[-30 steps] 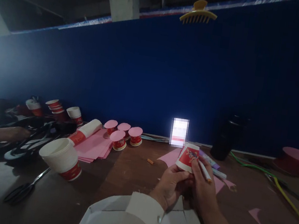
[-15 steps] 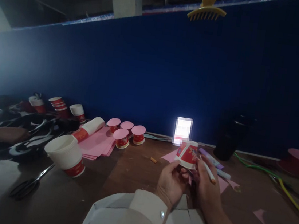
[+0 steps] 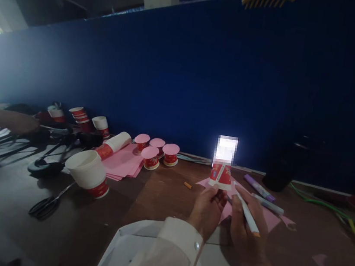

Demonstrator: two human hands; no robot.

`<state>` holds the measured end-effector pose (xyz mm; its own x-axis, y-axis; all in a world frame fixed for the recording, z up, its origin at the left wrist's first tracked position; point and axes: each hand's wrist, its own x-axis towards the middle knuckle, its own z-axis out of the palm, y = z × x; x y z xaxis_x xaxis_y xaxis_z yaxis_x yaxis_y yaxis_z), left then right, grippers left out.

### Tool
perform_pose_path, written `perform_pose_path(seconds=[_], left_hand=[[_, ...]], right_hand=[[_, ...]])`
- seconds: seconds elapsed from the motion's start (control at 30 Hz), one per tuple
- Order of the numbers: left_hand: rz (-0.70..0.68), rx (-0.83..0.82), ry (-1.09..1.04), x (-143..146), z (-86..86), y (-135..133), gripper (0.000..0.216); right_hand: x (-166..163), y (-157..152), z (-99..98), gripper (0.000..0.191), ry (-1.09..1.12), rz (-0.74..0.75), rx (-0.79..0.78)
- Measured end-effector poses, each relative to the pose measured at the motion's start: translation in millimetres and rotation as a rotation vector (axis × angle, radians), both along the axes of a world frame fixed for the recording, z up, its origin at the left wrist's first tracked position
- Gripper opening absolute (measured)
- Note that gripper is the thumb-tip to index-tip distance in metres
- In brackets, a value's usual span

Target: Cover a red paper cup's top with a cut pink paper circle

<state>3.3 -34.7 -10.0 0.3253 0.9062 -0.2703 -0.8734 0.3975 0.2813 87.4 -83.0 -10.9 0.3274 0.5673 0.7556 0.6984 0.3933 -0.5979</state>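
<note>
A red and white paper cup is pinched at its lower rim by my left hand, in front of a bright blurred patch that covers its top. My right hand grips a white marker pen whose orange end points down toward me; the pen's other end is near the cup. Beneath both hands lies pink paper. Just right of the cup, a purple marker and a pale marker rest on the table. A small orange pen cap lies to the left.
Several small cups with pink paper discs stand beside pink sheets. Stacked paper cups, scissors and black scraps lie left. A dark bottle and green cable are right. A blue partition rises behind; another person's arm reaches in.
The cup has turned in my left hand and stands straighter. My right hand with the marker pen has dropped slightly away from it. The whole view has shifted a little.
</note>
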Motion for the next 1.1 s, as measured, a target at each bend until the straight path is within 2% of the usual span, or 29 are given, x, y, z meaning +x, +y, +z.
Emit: perform_pose_path(seconds=[0.2,0.5,0.9,1.0,1.1], left_hand=[[0.017,0.132,0.028,3.9,-3.8,0.8,0.011],[-0.036,0.169,0.171,5.0,-7.1,2.2,0.022],[0.081,0.155,0.315,10.3,-6.0,7.6,0.033],[0.092,0.195,0.294,8.7,-7.2,5.2,0.031],[0.097,0.2,0.29,6.1,-5.3,0.2,0.033]], right_hand=[[-3.7,0.2,2.3,0.027,0.046,-0.027,-0.01],[-4.3,4.8,-4.5,0.026,-0.017,-0.066,0.001],[-4.3,1.9,-3.2,0.024,-0.024,-0.068,0.027],[1.0,2.3,-3.6,0.027,0.035,-0.053,0.031],[8.4,8.2,-3.8,0.036,0.148,-0.048,-0.06]])
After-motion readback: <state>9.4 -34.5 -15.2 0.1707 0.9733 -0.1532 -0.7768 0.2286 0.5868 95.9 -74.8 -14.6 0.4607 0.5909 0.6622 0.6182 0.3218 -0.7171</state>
